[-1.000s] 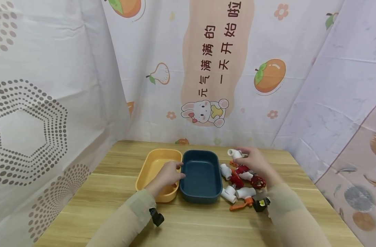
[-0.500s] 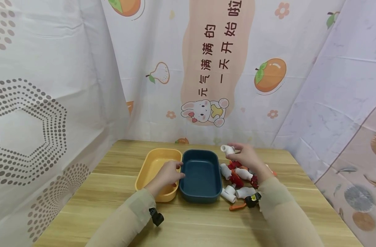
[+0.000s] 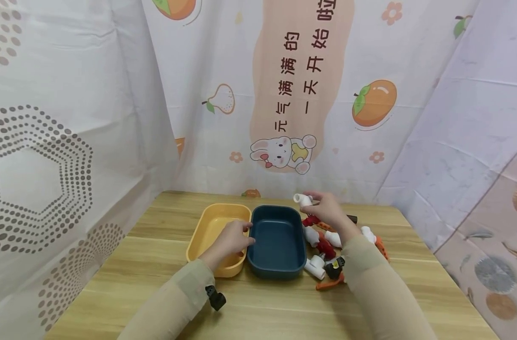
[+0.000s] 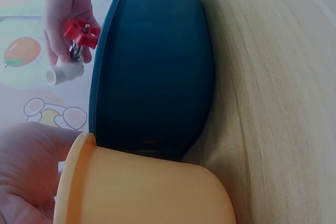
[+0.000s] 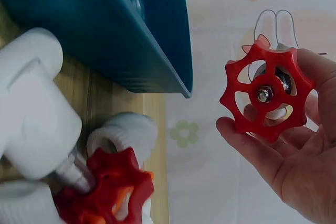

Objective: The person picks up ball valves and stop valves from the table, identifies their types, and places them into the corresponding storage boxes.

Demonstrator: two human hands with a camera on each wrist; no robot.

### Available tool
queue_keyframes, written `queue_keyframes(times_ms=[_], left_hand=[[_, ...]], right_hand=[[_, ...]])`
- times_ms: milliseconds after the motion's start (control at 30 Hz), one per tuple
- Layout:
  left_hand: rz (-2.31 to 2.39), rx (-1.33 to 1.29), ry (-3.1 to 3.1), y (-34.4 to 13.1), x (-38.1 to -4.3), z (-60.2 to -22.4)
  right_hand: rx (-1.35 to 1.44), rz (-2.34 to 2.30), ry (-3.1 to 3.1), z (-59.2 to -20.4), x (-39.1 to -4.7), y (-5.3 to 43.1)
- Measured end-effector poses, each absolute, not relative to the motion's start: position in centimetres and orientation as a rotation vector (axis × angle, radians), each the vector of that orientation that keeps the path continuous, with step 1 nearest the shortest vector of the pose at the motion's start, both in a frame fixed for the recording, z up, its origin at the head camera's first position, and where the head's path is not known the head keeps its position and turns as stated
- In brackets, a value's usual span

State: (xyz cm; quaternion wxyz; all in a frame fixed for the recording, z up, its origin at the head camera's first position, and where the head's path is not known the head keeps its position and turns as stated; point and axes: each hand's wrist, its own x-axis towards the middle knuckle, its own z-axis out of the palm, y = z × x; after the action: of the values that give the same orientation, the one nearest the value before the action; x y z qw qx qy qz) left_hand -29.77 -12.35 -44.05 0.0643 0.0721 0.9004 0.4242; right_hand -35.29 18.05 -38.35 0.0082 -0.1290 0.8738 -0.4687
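My right hand [image 3: 326,208] holds a white plastic valve [image 3: 302,199] near the far right corner of the dark blue bin [image 3: 276,274]. Fingers and thumb grip its body; the valve's red handwheel [image 5: 266,92] faces the right wrist camera. My left hand [image 3: 230,241] lies over the yellow bin [image 3: 199,226], thumb and fingertips spread at the side where the two bins meet. Part of this hand [image 4: 26,166] is hidden behind the yellow rim in the left wrist view.
Right of the blue bin lies a pile of white pipe valves [image 3: 315,267], some with red handwheels [image 5: 113,187] and some with orange lever handles [image 3: 329,283]. My right forearm covers part of it. A patterned curtain [image 3: 224,156] hangs behind the wooden table [image 3: 258,307].
My right hand has carried the white valve leftward from above the pile to the blue bin's far right corner. My left hand has stayed in place.
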Motion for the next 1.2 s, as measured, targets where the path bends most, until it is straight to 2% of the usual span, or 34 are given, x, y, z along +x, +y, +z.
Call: queue_keyframes(times_ms=[467,1200], left_hand=[[1.282,0.234,2.723,-12.3,-29.7,-44.0],[1.251,0.230,2.737,-12.2,-29.9,-43.9]], right_hand=[[-0.389,-1.367,2.832,-39.3,-37.0,15.0],[-0.364,-1.079,2.926,-40.0,-37.8,11.6]])
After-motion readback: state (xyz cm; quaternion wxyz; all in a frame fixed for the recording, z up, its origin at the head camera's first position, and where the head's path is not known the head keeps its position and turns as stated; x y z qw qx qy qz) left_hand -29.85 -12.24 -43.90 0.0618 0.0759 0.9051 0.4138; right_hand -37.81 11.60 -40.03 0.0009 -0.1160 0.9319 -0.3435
